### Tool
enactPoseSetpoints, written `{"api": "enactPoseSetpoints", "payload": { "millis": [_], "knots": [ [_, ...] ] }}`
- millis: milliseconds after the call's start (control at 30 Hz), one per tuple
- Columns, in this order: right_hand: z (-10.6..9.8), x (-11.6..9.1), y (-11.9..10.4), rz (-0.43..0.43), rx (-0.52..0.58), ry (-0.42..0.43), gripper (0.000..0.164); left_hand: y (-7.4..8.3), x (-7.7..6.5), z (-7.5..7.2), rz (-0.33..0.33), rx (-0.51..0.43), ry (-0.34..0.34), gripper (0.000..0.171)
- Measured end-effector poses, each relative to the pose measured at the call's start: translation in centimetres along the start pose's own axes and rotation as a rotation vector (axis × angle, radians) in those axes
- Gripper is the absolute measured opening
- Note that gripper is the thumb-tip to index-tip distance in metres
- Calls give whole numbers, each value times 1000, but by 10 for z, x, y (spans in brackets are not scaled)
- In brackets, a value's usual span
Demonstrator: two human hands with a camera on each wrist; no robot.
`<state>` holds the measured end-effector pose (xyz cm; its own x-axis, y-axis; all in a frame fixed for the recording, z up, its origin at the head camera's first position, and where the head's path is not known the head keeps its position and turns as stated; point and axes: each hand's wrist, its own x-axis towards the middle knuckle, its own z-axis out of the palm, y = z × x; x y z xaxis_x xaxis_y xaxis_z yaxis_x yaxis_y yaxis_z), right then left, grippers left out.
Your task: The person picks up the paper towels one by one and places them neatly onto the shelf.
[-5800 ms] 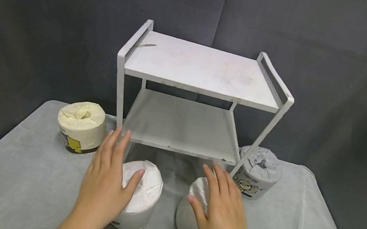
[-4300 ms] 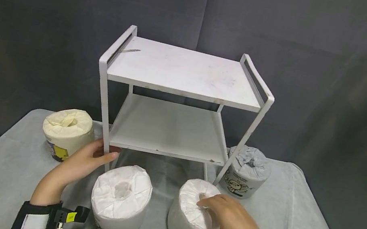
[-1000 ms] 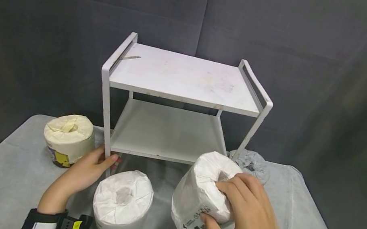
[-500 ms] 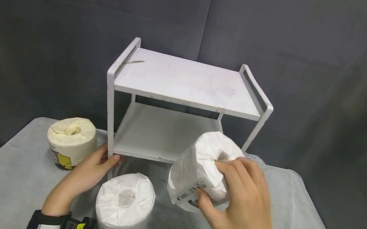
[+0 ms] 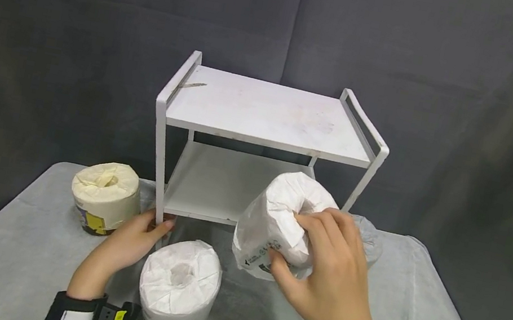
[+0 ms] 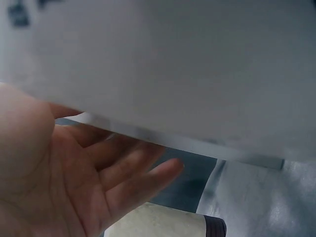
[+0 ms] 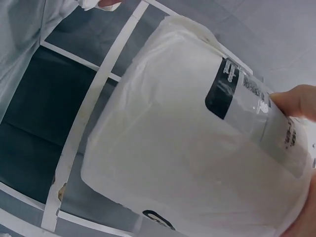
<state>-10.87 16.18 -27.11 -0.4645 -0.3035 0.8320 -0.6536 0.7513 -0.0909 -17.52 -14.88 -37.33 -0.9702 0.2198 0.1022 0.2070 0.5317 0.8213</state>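
Observation:
My right hand point(image 5: 332, 270) grips a white wrapped toilet roll point(image 5: 272, 217), fingers at its core hole and thumb on its printed side. The roll is tilted, raised over the table, and overlaps the front right of the lower shelf in the head view. Its wrapper and dark label fill much of the right wrist view. My left hand point(image 5: 128, 243) holds the front left leg of a white two-tier shelf point(image 5: 270, 111), with some fingers hidden behind the leg. Just right of that wrist stands another white toilet roll point(image 5: 179, 289), upright.
A cream toilet roll point(image 5: 106, 196) stands left of the shelf. Behind my right hand, a grey-wrapped roll point(image 5: 369, 237) is mostly hidden. A grey cloth point(image 5: 13, 254) covers the table, and a dark curtain point(image 5: 475, 118) hangs behind.
Both hands were open over the white rolls at first. The left went to the shelf leg and stays there; the right took the right-hand roll, lifted it and brought it toward the lower shelf.

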Motion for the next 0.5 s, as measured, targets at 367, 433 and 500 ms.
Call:
{"api": "enactPoseSetpoints", "payload": {
  "millis": [367, 433, 500],
  "knots": [
    [12, 11, 4, 16, 11, 33, 37, 2, -1, 1, -38, -6, -19, 39],
    [15, 13, 6, 17, 7, 33, 37, 2, -1, 1, -43, -1, -19, 38],
    [18, 15, 7, 14, -7, 32, 37, 2, -1, 2, -50, 1, -21, 37]
  ]
}}
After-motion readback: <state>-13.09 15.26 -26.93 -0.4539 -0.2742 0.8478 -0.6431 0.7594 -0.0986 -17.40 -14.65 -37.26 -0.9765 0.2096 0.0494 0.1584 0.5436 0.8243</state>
